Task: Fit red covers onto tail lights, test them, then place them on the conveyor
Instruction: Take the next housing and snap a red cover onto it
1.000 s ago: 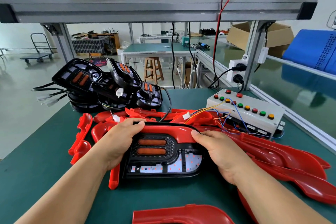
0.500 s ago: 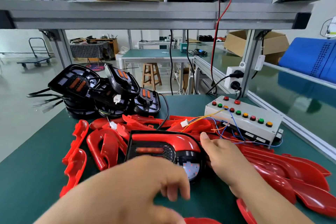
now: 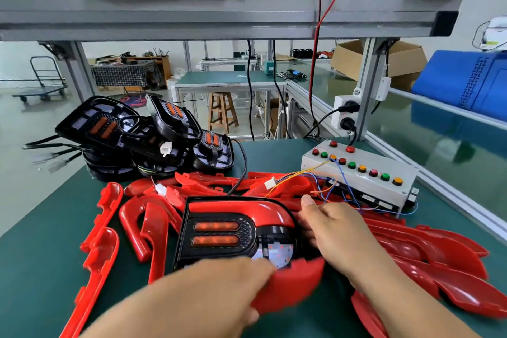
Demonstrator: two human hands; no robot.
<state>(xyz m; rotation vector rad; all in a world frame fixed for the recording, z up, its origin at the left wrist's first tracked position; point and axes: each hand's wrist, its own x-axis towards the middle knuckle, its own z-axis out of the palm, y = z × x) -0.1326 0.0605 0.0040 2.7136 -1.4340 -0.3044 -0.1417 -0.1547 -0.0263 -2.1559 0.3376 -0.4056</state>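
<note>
Since a moment ago the left hand [image 3: 219, 291] is coming back in with a second red cover [image 3: 290, 282], fingers clamped on its edge. The tail light [image 3: 219, 233] is lying flat on the worktop [image 3: 35, 261], long axis crosswise, just beyond those fingers. The right hand [image 3: 334, 230] is steadying its right end, fingers curled against it. The bare lower corner looks like the target, directly ahead of the left fingers.
</note>
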